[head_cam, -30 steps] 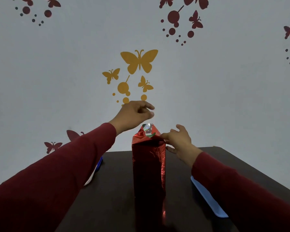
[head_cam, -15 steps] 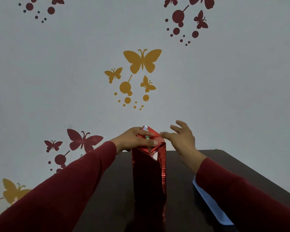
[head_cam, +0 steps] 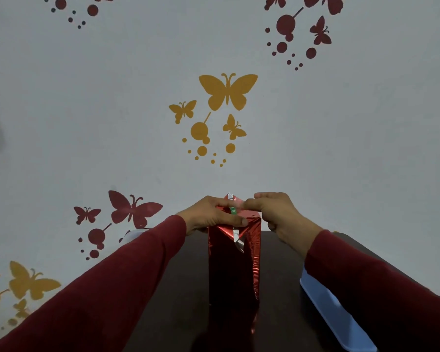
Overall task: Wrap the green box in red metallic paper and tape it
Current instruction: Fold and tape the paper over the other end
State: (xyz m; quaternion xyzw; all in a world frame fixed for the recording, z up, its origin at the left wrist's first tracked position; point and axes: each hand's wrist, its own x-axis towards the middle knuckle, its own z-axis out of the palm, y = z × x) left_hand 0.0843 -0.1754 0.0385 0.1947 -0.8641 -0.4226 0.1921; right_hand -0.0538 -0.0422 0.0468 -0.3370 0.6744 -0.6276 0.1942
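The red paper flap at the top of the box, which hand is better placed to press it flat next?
Left, probably. The left hand already lies over the top fold of the red paper, thumb across the front; the right hand only pinches the peak beside the green box corner that shows.

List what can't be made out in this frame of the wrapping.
- Tape: head view, none plainly visible; both hands cover the top folds.
- Green box: only a sliver shows; red paper covers the rest.
- Left hand and right hand: fingertips merge with the folds, so the exact grip is unclear.
- Blue tray: cut off by the right sleeve and the frame edge.
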